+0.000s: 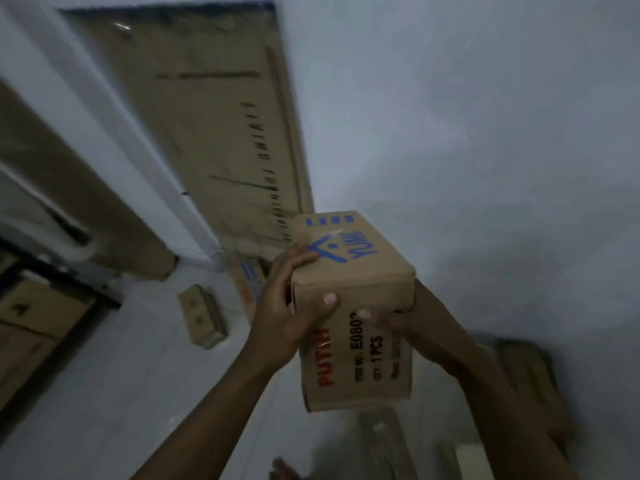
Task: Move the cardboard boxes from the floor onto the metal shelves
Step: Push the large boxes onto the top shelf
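Observation:
I hold a small cardboard box (360, 289) with blue and red print in the air in front of me, above the white floor. My left hand (291, 306) grips its left side, thumb on the near face and fingers on top. My right hand (388, 315) grips its right side from underneath, the thumb showing on the near face. A dark metal shelf (55, 271) with cardboard boxes on it shows at the left edge. The view is tilted and blurred.
A large flat cardboard carton (221, 126) leans against the white wall behind. A small cardboard box (204, 317) and another printed box (251, 285) lie on the floor at left. More flat cardboard pieces (530, 372) lie on the floor at right.

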